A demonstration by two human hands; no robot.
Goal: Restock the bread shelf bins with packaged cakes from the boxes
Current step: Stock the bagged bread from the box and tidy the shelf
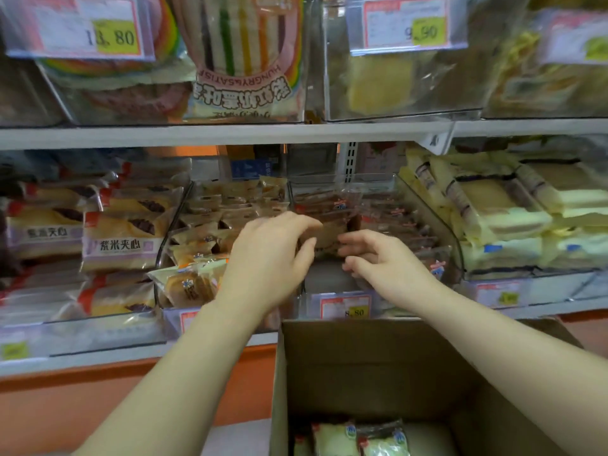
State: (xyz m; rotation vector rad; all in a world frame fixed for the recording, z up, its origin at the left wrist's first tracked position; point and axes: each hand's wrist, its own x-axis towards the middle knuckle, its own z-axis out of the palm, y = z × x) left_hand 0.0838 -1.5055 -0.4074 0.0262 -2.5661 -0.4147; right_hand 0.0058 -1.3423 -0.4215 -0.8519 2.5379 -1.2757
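The left hand [273, 255] curls its fingers over the top and left edge of a brown cake [329, 236], with the thumb against the pack's near face. The right hand [385, 263] has curled fingers whose tips touch the pack's right edge; whether they pinch it cannot be determined. The cake stands between both hands in the middle bin [329, 279], in front of a row of similar brown packs, with bare bin floor near the front. Risk: the wrapper is slick film, so a one-sided release may tip the pack forward onto the bare floor. Risk: the left forearm passes close over the left bin [174, 222]; withdrawing low may drag a front pack out. The box [362, 363] sits near, below the shelf edge, holding pale packs [335, 439]; their colour differs from this bin's stock, so loading them here may mix products.
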